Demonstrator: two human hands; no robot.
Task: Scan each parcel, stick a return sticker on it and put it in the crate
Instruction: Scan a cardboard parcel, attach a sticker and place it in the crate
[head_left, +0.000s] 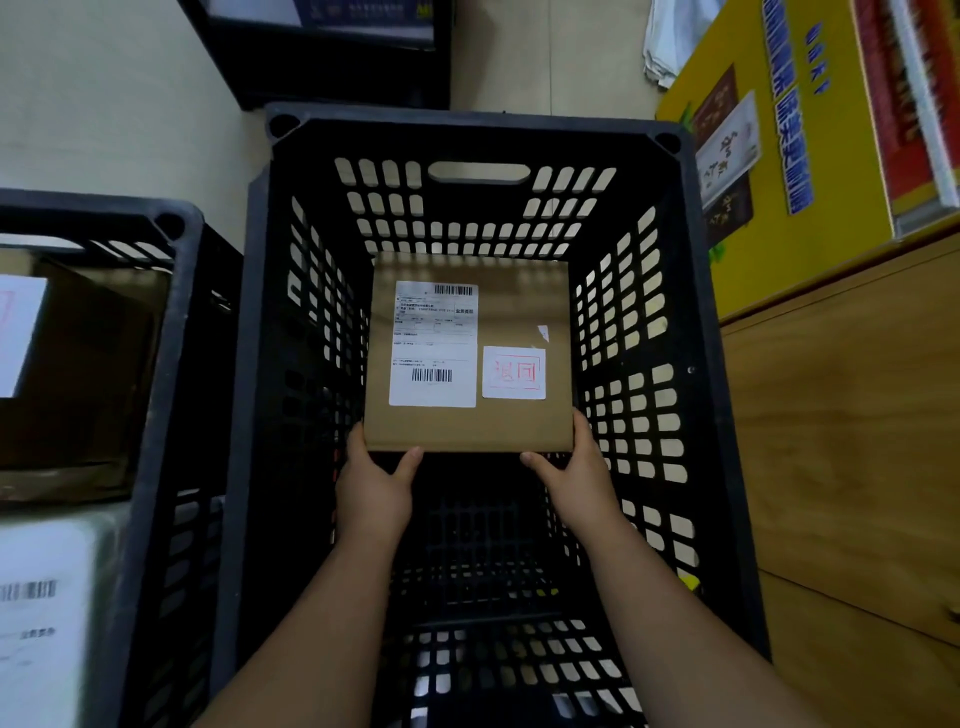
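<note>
Parcel (467, 358) inside black crate (727, 415), return sticker (514, 372) on top | left hand (371, 480) grips near-left corner | right hand (576, 470) grips near-right corner

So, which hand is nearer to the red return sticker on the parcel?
Right. The right hand grips the parcel's near right corner, just below the return sticker. The left hand grips the near left corner, farther away.

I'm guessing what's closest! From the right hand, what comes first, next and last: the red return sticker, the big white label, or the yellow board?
1. Red return sticker, just above the right hand, on the parcel.
2. Big white label, further left on the parcel.
3. Yellow board, outside the crate, upper right.
</note>
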